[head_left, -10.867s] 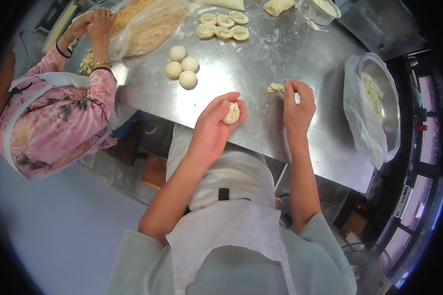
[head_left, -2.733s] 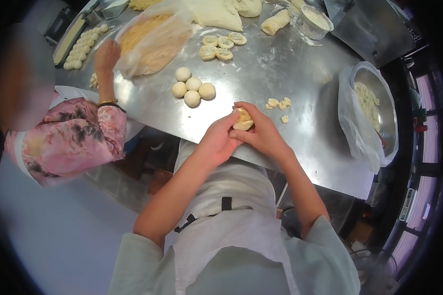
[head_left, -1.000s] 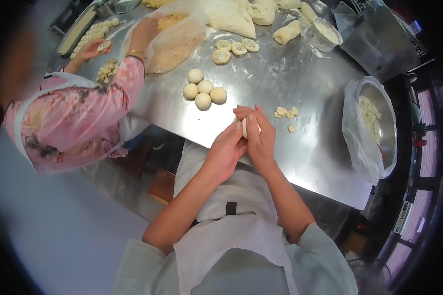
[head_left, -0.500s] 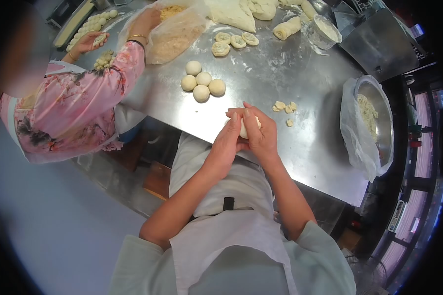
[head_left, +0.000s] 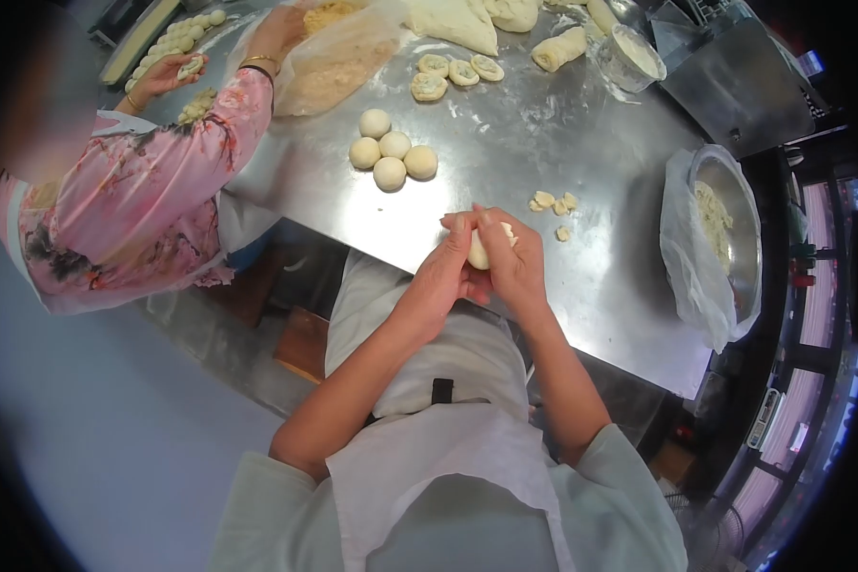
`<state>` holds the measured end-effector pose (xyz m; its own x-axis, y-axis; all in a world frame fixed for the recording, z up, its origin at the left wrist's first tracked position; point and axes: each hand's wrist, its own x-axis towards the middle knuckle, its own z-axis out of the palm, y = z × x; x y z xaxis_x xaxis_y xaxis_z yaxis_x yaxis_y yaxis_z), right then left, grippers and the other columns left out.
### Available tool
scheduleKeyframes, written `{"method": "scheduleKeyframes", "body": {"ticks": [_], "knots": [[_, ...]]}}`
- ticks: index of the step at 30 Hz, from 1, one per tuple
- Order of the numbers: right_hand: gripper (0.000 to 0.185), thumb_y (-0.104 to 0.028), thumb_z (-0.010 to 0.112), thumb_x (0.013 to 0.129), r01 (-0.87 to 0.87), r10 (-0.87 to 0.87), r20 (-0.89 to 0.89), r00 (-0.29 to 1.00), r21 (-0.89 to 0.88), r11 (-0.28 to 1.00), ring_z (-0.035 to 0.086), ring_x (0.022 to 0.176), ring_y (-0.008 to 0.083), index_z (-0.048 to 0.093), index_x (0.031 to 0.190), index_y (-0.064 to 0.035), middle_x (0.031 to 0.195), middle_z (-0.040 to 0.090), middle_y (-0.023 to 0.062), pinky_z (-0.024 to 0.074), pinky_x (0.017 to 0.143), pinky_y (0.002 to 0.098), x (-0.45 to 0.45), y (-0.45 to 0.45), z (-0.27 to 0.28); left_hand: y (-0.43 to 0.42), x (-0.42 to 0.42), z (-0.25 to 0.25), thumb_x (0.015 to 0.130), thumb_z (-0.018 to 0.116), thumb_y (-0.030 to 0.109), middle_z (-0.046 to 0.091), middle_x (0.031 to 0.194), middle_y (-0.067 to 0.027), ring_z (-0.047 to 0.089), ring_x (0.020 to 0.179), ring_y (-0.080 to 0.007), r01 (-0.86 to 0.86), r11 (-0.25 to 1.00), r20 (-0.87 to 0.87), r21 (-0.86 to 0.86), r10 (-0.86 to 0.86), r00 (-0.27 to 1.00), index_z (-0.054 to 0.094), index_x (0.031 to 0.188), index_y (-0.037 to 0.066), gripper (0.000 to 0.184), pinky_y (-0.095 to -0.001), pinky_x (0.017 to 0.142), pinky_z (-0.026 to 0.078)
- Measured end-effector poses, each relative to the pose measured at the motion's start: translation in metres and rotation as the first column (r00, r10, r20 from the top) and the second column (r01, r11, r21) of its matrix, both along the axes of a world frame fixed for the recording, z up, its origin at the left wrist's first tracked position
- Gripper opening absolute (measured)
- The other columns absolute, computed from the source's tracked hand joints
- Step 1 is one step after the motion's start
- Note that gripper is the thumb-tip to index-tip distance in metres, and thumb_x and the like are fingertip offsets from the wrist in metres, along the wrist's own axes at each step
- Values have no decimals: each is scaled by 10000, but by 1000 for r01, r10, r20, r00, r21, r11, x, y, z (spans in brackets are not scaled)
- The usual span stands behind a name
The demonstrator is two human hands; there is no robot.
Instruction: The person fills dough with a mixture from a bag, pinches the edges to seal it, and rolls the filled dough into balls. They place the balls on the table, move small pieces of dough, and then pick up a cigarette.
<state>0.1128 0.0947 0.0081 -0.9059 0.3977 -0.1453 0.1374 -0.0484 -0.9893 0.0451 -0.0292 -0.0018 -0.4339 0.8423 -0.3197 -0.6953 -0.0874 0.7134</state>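
Between my two hands, just over the table's front edge, is a pale dough ball [head_left: 479, 254], partly hidden by the fingers. My left hand [head_left: 445, 269] cups it from the left, and my right hand [head_left: 515, 259] wraps it from the right with the thumb across the top. A ragged bit of dough shows by the right thumb. Beyond my hands, several smooth round dough balls [head_left: 392, 145] sit in a cluster on the metal table [head_left: 505, 143]. Several small torn dough scraps [head_left: 564, 203] lie to the right of my hands.
A steel bowl [head_left: 755, 238] lined with a plastic bag stands at the right. Coiled dough pieces [head_left: 430, 87], a dough roll [head_left: 560, 49] and a flour bowl [head_left: 639, 50] lie farther back. At left, a co-worker in a pink floral sleeve [head_left: 153, 191] reaches into a bag of filling [head_left: 338, 71].
My hands have parted slightly and turned, so more of the dough ball shows between them. The co-worker's arm and body have shifted a little to the left.
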Motion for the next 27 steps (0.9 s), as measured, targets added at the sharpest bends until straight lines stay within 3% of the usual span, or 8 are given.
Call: {"method": "scheduleKeyframes", "body": {"ticks": [4,6,8,12,16,19,23,27], "knots": [[386,-278,518,1102,124,-90,-179,980,185,975,660,802,122,694,1270,22,1157,696,151,559,780,282,-5,-4,-14,-2,8,3,1139,338,508,613,1141,-61,608,894,-139,-111,992,1,53,111,994,500,1399,9,586,-317,758,530],[389,-281,517,1103,131,-150,-155,976,-127,983,656,784,118,693,1272,22,1154,695,148,560,775,281,-4,-10,-2,-9,1,-6,1137,337,515,615,1140,-61,607,897,-141,-85,995,-28,49,87,996,503,1394,8,592,-314,756,530],[394,-288,514,1105,66,-91,-107,990,-216,974,654,778,116,694,1270,21,1141,697,142,560,771,279,-2,-8,8,-11,-3,-15,1135,341,519,616,1142,-62,607,902,-142,-35,998,-22,59,36,999,503,1394,7,596,-312,755,530],[408,-308,504,1112,-113,124,57,991,-167,979,649,781,112,701,1255,19,1094,705,122,553,750,269,5,8,16,-8,-5,-18,1133,352,517,617,1131,-62,606,914,-142,106,994,-6,17,-106,994,513,1375,11,583,-310,756,529],[423,-326,495,1116,112,-112,-114,987,-10,994,636,768,108,707,1239,19,1064,713,106,534,709,259,1,-3,-5,8,7,9,1132,355,519,622,1086,-57,598,899,-134,-78,997,36,26,77,996,546,1303,27,555,-301,733,520],[438,-323,493,1103,141,-139,-51,989,40,989,658,879,124,725,1222,29,1094,748,123,538,818,259,3,-3,-5,8,10,6,1133,347,524,621,1052,-49,585,883,-123,-71,997,57,19,69,996,561,1273,37,550,-291,697,505],[419,-312,503,1112,28,-47,-63,997,-285,958,636,745,116,697,1252,32,1073,712,108,536,675,267,9,4,6,-2,2,-22,1133,344,523,619,1048,-45,578,861,-119,-4,998,38,64,1,999,558,1296,36,557,-290,684,493],[495,-347,465,1102,-122,142,105,984,-175,977,655,845,123,629,1377,30,1232,709,152,544,738,265,16,11,27,-2,-2,-12,1133,327,535,619,1035,-47,578,833,-121,170,985,34,17,-171,985,561,1287,37,571,-293,691,493]]}}
